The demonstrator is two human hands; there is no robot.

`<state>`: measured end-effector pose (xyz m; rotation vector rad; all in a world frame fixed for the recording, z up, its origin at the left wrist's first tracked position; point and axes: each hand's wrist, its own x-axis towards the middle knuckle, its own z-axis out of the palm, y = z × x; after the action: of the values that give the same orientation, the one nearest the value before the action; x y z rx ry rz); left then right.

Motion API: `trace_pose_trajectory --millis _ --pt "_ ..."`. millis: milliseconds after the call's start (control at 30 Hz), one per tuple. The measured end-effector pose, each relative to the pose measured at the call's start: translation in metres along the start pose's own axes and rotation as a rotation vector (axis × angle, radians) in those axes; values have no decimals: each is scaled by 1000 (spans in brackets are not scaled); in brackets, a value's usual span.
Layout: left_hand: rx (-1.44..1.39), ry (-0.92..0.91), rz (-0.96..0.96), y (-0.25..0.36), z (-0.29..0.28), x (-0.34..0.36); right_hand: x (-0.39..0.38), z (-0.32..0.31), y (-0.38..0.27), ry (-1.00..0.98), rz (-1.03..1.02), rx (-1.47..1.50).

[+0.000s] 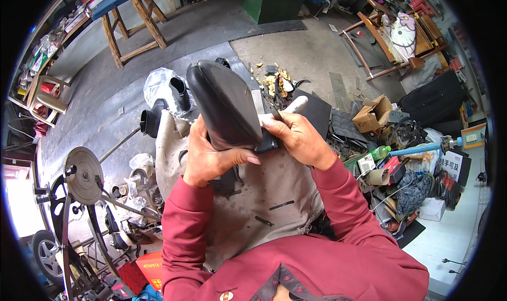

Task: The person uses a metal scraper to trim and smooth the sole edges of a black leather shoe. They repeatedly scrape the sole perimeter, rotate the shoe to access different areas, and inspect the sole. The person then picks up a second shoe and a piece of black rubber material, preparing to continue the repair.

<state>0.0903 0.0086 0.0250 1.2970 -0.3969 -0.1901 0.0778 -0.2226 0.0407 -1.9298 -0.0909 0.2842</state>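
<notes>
My left hand (208, 158) gripped the black shoe (224, 106) sole-up from the near left. My right hand (301, 140) pinched a white-handled tool (293, 107) against its heel.

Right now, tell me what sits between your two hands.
In the head view, the black shoe, sole up, sits between the left hand and right hand, both gripping it.

Both my forearms, in red sleeves, rise from the lower edge and bend inward at the elbows. My left hand (208, 158) is curled shut, palm turned inward, thumb stretched out to the right. My right hand (301, 140) sits just beside it, fingers bent and pinched together, knuckles facing up.
</notes>
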Motion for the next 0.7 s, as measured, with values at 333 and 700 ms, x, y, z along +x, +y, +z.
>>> trace_pose_trajectory --millis 333,700 --pt "-45 33 -28 6 3 3 -1 -10 -1 -72 178 120" --pt "-15 37 2 2 -1 5 -5 -41 -2 201 54 653"
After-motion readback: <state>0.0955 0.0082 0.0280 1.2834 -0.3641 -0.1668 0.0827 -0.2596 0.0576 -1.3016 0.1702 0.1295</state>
